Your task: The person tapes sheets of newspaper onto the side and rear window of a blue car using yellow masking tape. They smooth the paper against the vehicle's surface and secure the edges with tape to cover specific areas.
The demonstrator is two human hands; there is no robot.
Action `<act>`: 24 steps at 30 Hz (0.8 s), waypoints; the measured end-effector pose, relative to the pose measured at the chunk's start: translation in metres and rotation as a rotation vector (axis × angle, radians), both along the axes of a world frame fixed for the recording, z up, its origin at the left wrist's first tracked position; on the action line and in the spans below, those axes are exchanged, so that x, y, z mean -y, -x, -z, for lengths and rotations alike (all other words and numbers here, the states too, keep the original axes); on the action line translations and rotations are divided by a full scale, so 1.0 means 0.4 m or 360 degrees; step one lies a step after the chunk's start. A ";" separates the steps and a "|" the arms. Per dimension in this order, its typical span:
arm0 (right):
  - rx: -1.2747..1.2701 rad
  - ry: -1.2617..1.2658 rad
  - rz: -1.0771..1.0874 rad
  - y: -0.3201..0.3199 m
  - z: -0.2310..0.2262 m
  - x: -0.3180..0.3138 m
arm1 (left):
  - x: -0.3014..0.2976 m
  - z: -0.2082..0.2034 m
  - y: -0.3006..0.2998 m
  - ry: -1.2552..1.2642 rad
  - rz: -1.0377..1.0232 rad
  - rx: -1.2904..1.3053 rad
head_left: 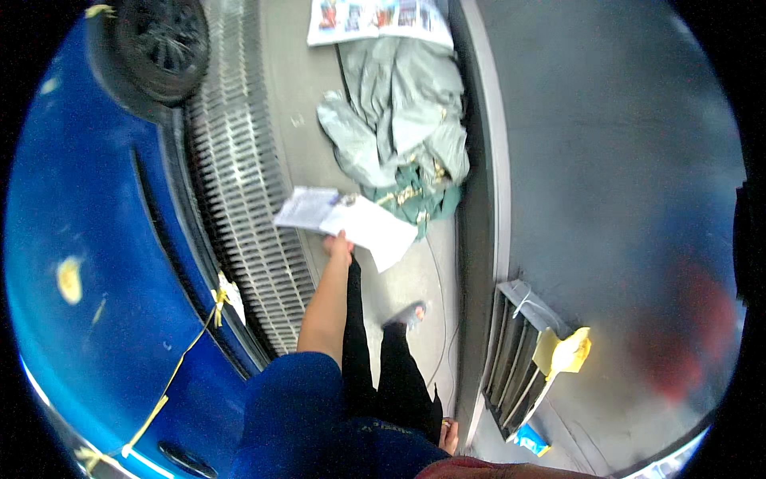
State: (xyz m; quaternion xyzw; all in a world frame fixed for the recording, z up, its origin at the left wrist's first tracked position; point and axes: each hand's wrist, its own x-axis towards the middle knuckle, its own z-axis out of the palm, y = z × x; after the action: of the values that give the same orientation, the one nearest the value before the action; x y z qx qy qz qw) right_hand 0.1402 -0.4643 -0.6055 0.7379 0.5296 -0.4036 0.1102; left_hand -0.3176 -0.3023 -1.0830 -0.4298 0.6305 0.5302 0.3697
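Observation:
My left hand (pixel 338 246) reaches forward and is closed on the near edge of a folded paper sheet (pixel 369 226). The sheet is mostly white, with greyish print on its left half, and hangs over the floor. Beyond it lies a crumpled pile of grey plastic sheeting (pixel 391 104), with a dark green bunched cloth or sheet (pixel 419 209) at its near end. Low by my right hip, my right hand (pixel 449 437) shows only partly, its fingers curled. Whether it holds anything is hidden.
A blue car (pixel 96 215) with yellow tape strips stands at left, beside a metal floor grating (pixel 239 160). A printed newspaper (pixel 379 20) lies at the far end. A dark wall (pixel 606 144) runs along the right, with a slatted rack (pixel 515 351) and yellow paper (pixel 562 351).

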 end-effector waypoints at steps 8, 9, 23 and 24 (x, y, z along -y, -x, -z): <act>-0.0104 -0.0509 -0.0335 -0.124 0.008 -0.101 | 0.219 -0.440 -0.116 0.1128 0.1515 -0.0794; -0.0111 -0.0570 -0.0362 -0.161 0.018 -0.114 | 0.217 -0.508 -0.168 0.1498 0.1386 -0.1141; -0.0679 -0.1182 -0.0947 -0.150 -0.247 -0.294 | 0.178 -1.205 -0.857 -0.1104 0.0824 -0.0620; -0.0669 -0.1232 -0.1069 -0.132 -0.284 -0.296 | 0.177 -1.257 -0.879 -0.1162 0.0912 -0.0603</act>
State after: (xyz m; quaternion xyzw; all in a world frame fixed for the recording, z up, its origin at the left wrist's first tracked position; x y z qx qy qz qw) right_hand 0.1932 -0.3461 -0.4919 0.4186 0.8561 -0.2609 -0.1545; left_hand 0.0341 -0.3733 -0.5801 0.0219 0.5524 0.6622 0.5058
